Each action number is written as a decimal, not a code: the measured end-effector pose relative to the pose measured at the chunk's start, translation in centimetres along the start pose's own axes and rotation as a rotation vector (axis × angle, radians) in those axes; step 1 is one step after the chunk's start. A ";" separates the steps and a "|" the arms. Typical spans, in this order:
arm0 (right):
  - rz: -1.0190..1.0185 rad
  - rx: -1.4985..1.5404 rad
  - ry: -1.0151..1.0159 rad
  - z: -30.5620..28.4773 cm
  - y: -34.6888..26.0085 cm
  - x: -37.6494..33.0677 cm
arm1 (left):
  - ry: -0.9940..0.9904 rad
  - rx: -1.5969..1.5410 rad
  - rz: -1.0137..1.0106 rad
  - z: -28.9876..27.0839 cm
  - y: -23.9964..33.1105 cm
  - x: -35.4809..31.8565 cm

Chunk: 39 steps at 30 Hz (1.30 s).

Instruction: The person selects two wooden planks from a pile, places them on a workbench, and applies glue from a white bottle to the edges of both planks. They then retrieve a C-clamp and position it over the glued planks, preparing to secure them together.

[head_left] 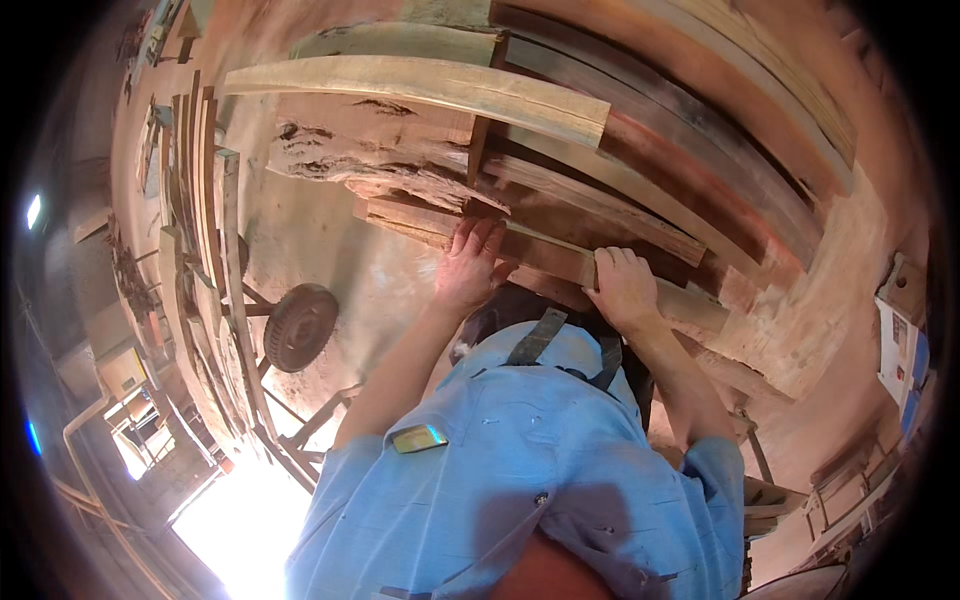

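A narrow wooden board point(548, 254) lies crosswise in front of my body, its left end near a rough, bark-edged slab point(375, 150). My left hand point(468, 268) is closed over the board left of its middle, fingers curled across the far edge. At the board's right end my right hand point(626, 288) grips it, fingers bent over the top and the thumb on the near side. My palms and the board's underside are hidden. Just beyond lies another plank point(600, 212), and a long pale beam point(420, 82) rests across the slab farther off.
More boards point(680, 130) lie stacked at the far right over a dusty floor point(830, 290). To the left stands a rack of upright-edged planks point(205, 230) with a rubber-tyred wheel point(301, 327) beside it. A white-and-blue box point(898, 345) sits at the far right rim.
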State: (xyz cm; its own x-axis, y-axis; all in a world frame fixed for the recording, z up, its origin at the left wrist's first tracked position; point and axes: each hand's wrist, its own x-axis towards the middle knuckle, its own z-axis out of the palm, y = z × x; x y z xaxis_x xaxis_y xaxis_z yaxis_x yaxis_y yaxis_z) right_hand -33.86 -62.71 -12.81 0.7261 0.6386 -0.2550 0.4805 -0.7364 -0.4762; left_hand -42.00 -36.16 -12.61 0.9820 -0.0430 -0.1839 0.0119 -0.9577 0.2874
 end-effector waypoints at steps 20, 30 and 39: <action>0.135 -0.052 0.154 -4.3 10.5 -10.7 | -0.027 -0.003 0.225 0.5 2.3 1.8; 0.154 0.143 0.201 -6.4 10.7 -10.2 | -0.004 0.015 0.292 0.3 2.5 2.8; 0.322 0.338 0.335 -6.6 11.0 -8.8 | 0.070 -0.023 0.311 2.0 1.8 2.3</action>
State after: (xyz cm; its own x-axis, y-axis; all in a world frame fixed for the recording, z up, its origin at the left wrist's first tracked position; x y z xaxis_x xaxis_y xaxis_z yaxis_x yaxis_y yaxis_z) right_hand -31.64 -77.92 -10.26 0.9523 0.2483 -0.1773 0.0658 -0.7348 -0.6751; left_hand -40.12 -38.55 -14.41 0.9498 -0.3122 -0.0192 -0.2873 -0.8950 0.3411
